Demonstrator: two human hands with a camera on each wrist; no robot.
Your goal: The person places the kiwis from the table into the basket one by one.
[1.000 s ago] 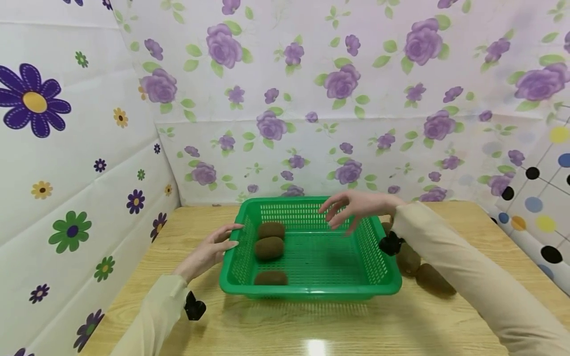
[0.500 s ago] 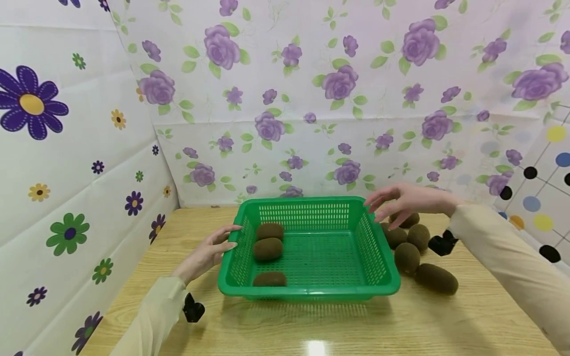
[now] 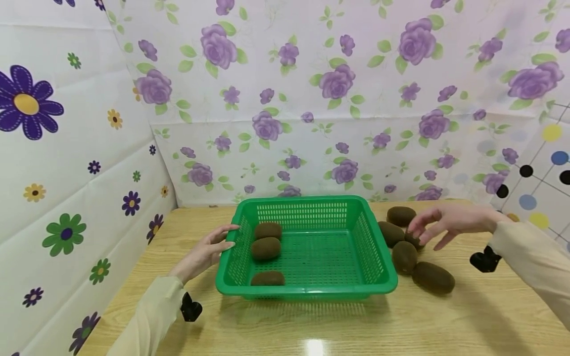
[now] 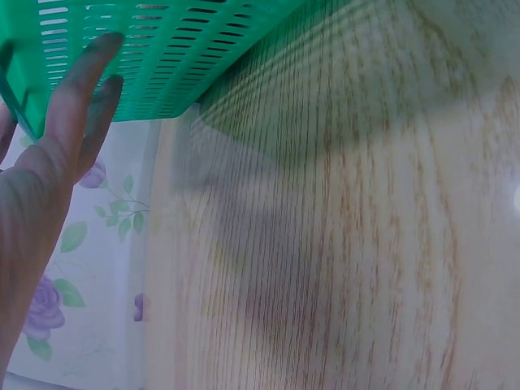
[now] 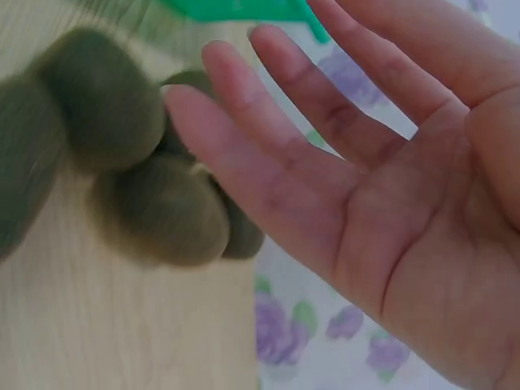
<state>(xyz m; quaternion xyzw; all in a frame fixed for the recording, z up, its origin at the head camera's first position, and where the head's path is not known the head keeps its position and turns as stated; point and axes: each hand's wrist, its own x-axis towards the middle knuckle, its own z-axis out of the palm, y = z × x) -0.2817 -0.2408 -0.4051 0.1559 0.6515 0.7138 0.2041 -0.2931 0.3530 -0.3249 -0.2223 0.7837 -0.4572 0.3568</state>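
Note:
A green plastic basket (image 3: 307,290) stands on the table with three brown kiwis inside, two (image 3: 265,248) together at the left and one (image 3: 268,279) near the front wall. My left hand (image 3: 202,254) holds the basket's left rim; in the left wrist view, fingers (image 4: 77,101) lie along the slotted outer wall. Right of the basket several kiwis (image 3: 433,278) lie in a cluster. My right hand (image 3: 460,221) hovers over this cluster, empty, fingers spread and loosely bent, overlapping one kiwi (image 3: 415,241). The right wrist view shows its bare palm beside blurred kiwis (image 5: 101,97).
The wooden table (image 3: 289,326) meets a flower-printed cloth (image 3: 303,148) at the back. Another patterned cloth (image 3: 80,173) hangs along the left side, and a dotted sheet (image 3: 545,198) stands at the right. Black wrist cameras (image 3: 485,259) sit under both sleeves.
My right hand has moved from above the basket, past its right wall, to over the kiwi cluster, lowering at the end. The left hand stays on the rim. The kiwis have not moved.

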